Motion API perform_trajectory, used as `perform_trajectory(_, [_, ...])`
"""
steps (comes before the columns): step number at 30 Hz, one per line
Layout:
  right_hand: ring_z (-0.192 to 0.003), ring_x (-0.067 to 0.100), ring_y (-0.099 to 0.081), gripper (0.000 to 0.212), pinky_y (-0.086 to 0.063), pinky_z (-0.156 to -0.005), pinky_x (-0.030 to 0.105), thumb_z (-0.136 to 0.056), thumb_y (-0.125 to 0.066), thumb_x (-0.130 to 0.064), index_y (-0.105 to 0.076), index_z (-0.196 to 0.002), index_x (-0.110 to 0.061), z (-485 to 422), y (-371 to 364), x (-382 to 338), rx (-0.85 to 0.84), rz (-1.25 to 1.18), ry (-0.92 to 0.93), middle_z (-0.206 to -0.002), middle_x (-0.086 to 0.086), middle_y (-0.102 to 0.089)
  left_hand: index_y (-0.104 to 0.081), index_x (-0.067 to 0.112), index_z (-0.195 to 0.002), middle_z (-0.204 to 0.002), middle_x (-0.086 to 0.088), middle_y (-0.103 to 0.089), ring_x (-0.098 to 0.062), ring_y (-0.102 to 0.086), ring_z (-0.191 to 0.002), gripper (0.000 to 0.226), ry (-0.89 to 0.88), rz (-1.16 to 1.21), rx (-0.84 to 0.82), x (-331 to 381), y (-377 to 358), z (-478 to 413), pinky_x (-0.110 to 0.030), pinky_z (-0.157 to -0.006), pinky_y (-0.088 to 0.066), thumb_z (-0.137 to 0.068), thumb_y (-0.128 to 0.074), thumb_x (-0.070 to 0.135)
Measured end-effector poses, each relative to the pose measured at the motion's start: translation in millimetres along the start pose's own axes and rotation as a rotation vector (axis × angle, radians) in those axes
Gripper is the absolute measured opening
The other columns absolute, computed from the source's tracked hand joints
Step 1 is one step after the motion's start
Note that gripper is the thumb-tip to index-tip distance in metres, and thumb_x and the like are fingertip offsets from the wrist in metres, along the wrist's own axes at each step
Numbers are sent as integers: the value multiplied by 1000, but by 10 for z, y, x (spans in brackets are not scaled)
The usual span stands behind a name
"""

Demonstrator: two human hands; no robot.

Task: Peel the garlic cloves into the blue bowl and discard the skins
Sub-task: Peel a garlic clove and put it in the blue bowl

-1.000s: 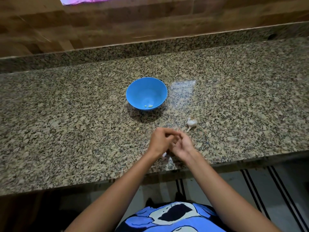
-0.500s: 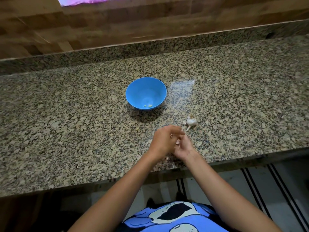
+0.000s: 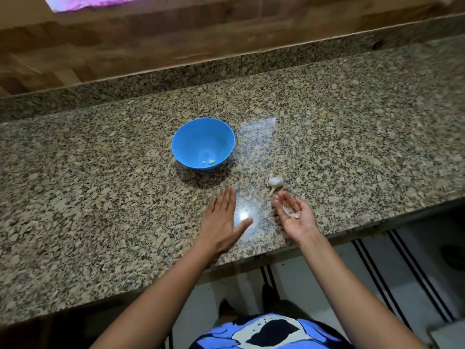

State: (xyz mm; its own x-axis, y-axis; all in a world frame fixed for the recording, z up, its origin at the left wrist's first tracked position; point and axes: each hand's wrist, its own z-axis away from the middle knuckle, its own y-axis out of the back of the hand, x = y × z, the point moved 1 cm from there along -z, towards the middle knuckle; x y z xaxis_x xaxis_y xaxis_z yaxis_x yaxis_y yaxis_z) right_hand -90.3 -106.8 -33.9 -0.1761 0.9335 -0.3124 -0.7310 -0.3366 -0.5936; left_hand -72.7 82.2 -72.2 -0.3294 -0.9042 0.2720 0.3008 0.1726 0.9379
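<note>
Head: garlic skin (image 3: 289, 212) lies on upturned right grip (image 3: 298, 219), near bulb (image 3: 274, 181).

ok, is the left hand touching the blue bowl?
Apart. The head view shows a strip of bare counter between the fingertips of the left hand and the blue bowl.

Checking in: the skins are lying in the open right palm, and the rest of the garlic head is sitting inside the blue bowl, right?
Not quite. The head view shows the garlic head on the counter, to the right of the blue bowl, not inside it. The skins do lie in the open palm of the right hand.
</note>
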Motion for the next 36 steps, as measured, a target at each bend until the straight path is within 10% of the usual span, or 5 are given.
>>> perform_trajectory(13, [-60,24,-70,32,-57,-65,31,-99,-40,-17,-59,-86,5,-23,112,-217,23,-81,56,-67,17,-69,-45,30,-137,-130,4,-57,-16,-45,-119,51,-154,204,232,856,393,-964,-29,-97,-27,-89,-58,38])
perform_trajectory(25, [-63,25,-69,33,-58,-70,32,-99,-39,-17,-61,-90,6,-77,165,-411,38,-90,82,-70,17,-69,-46,18,-137,-130,-6,-56,-19,-54,-117,42,-38,637,216,754,398,-1087,-38,-98,-46,-97,-49,32])
perform_trajectory(32, [-62,23,-70,32,-59,-67,32,-99,-40,-18,-60,-90,5,-61,124,-362,40,-78,90,-74,16,-68,-43,21,-141,-152,1,-31,-14,-23,-142,45,-454,240,-32,675,62,-510,-25,-116,-9,-100,-37,38])
perform_trajectory(36, [-70,24,-66,34,-58,-60,30,-100,-37,-17,-58,-84,5,7,-22,-221,27,-46,52,-61,14,-67,-59,17,-128,-139,-8,-51,-25,-47,-129,45,-667,85,-37,252,18,-257,-42,-110,-34,-98,-39,44])
